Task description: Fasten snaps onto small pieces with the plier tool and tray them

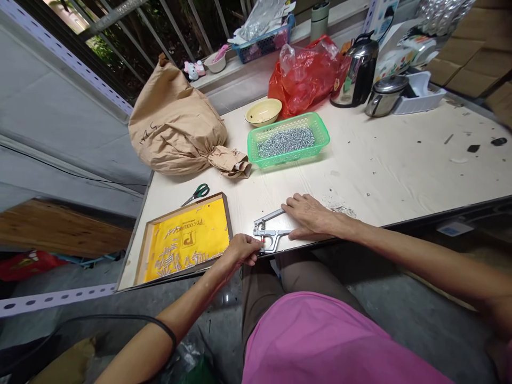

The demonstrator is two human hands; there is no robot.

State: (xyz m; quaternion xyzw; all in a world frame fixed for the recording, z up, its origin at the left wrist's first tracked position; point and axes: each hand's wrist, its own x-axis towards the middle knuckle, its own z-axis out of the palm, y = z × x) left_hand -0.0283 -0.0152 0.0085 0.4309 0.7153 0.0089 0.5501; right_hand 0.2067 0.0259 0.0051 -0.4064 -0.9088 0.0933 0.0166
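Note:
At the front edge of the table lies a grey metal hand plier (273, 233) with a coil spring near its head. My right hand (308, 216) is wrapped round its two spread handles, fingers on the upper one and thumb by the lower. My left hand (245, 249) is closed in a pinch at the plier's jaw, where a small red spot shows; whatever the fingertips hold is hidden. Left of that hand is a shallow tray (226, 213) lined with a yellow sheet (212, 224), bearing many small metal pieces (168, 261).
Green-handled scissors (200, 191) lie behind the tray. Farther back are a brown paper sack (176, 122), a green basket (288, 159) of small metal parts, a cream bowl (263, 113), a red plastic bag (300, 85), a kettle (362, 69) and a steel pot (384, 98).

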